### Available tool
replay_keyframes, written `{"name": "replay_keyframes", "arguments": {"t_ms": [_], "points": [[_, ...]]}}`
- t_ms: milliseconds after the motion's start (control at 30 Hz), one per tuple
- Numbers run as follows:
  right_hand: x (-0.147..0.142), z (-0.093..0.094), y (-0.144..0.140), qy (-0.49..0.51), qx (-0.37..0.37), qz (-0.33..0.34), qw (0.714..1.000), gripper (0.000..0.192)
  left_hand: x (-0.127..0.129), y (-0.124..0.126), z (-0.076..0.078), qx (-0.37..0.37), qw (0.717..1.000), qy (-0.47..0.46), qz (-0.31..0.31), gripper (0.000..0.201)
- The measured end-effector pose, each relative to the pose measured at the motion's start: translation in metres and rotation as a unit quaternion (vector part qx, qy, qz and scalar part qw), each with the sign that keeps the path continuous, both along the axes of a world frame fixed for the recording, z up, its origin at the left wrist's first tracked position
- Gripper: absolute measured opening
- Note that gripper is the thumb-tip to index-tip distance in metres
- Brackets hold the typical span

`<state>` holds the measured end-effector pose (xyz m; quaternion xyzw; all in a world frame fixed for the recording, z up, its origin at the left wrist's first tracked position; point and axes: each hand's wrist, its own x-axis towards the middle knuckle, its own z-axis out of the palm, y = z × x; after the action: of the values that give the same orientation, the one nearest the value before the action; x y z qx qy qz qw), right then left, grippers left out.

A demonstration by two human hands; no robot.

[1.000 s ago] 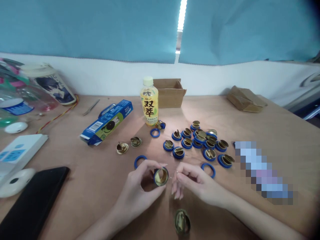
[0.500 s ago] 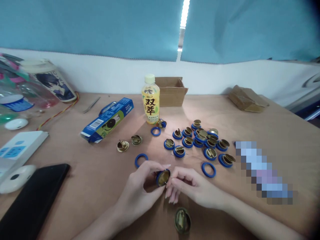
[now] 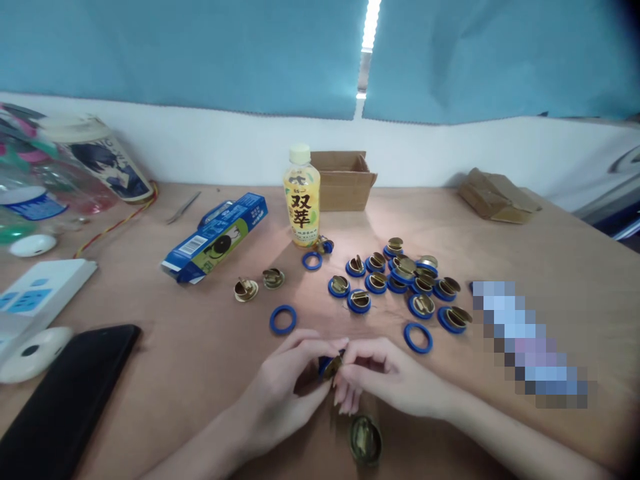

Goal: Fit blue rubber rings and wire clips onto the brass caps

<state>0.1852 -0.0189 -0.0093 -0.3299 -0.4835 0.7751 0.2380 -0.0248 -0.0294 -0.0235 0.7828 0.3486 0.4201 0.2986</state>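
Nearest: loose brass disc [image 3: 365, 440], just near of the right fingertips. Beyond it, a blue-rimmed disc [image 3: 330, 367] is clamped by the left hand [image 3: 293, 377], thumb near side, fingers far side; tilted, long axis near-left to far-right. Right hand [image 3: 387, 373] is set just right of it, forearm angled in from near right, fingers curled, thumb and index almost meeting; grip can't be told. Farther: two blue rings [image 3: 283, 320], then clustered discs [image 3: 375, 283].

On the table [image 3: 190, 360], the bottle [image 3: 302, 213] stands before the carton [image 3: 345, 192]; the box [image 3: 215, 240] lies left of the bottle, the clip cluster [image 3: 376, 283] right and nearer, the phone [image 3: 70, 400] front left, a separate clip [image 3: 365, 440] nearer than the left hand [image 3: 297, 377] and right hand [image 3: 387, 373]
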Motion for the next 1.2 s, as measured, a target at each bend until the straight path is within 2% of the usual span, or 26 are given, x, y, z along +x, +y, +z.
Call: {"name": "replay_keyframes", "arguments": {"t_ms": [700, 933, 1200], "points": [[0.001, -0.008, -0.002, 0.026, -0.07, -0.017, 0.997, 0.03, -0.007, -0.003, -0.01, 0.066, 0.995, 0.043, -0.058, 0.055], [-0.002, -0.004, -0.004, 0.022, -0.071, -0.033, 0.997, 0.032, -0.005, -0.001, -0.009, 0.122, 0.991, 0.017, -0.047, 0.039], [-0.007, -0.004, -0.006, 0.026, -0.053, -0.044, 0.997, 0.037, -0.001, 0.001, -0.005, 0.097, 0.995, -0.017, -0.031, 0.033]]}}
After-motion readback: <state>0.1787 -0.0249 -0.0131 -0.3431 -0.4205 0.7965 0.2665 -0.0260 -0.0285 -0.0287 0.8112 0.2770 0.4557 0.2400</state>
